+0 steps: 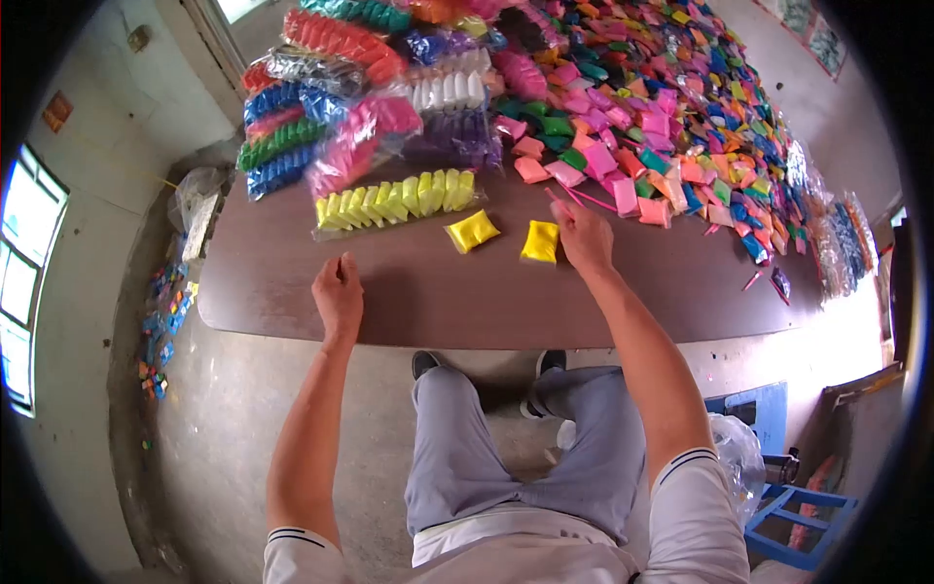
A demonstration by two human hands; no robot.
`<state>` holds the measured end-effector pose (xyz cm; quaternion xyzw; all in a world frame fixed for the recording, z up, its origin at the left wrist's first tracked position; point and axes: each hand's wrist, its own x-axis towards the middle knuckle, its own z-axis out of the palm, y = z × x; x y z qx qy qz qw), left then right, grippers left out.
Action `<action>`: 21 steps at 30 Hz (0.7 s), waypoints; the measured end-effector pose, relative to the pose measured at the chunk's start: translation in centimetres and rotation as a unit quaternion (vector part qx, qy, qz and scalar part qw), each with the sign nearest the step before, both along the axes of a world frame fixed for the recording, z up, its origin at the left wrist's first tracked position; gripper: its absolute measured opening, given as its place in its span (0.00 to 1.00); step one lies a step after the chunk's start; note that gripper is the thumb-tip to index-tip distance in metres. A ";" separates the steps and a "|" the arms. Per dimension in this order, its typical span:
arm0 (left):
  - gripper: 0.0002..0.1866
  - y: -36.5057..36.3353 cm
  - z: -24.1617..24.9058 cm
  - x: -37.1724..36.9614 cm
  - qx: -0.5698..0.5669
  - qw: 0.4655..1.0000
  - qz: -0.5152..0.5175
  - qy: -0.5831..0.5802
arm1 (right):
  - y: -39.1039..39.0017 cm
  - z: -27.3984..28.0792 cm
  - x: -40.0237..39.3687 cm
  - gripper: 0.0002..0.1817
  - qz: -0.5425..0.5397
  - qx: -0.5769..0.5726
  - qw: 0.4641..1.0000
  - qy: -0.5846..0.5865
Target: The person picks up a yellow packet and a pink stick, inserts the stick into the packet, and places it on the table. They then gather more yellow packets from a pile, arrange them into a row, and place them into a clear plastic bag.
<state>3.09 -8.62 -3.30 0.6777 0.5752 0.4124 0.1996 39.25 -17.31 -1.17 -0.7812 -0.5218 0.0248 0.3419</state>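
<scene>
My left hand point(339, 292) is curled into a loose fist over the table's near left part, with nothing showing from it. My right hand point(584, 234) has its fingers pinched together at some thin pink sticks point(595, 200) by the edge of the big heap; one pink tip pokes out at the fingertips. Just left of that hand lies a yellow packet point(540, 241). A second yellow packet point(473, 232) rests further left. Behind them is a clear bag with a row of yellow-green packets point(397, 200), apart from both hands.
A large heap of small coloured packets point(623, 117) covers the table's point(438, 302) back right. Bagged rows of packets point(282, 146) are stacked at the back left. Clear bags point(842, 243) sit at the right end. A blue plastic stool point(803, 521) stands on the floor, lower right.
</scene>
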 end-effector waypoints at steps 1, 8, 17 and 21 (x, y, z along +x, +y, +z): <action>0.13 -0.1 0.2 0.0 0.003 0.999 0.037 0.032 | 0.4 0.1 0.0 0.18 -0.008 0.011 1.000 -0.018; 0.10 -2.1 1.2 2.8 0.109 0.968 -0.050 0.219 | 4.3 2.0 -5.8 0.14 0.064 0.160 0.985 -0.029; 0.09 -1.9 0.9 2.8 0.141 0.968 -0.083 0.192 | 8.7 6.9 -15.1 0.33 0.185 0.135 0.960 -0.159; 0.10 -1.9 0.8 2.7 0.121 0.969 -0.078 0.200 | 13.0 7.9 -17.3 0.35 0.224 0.068 0.944 -0.235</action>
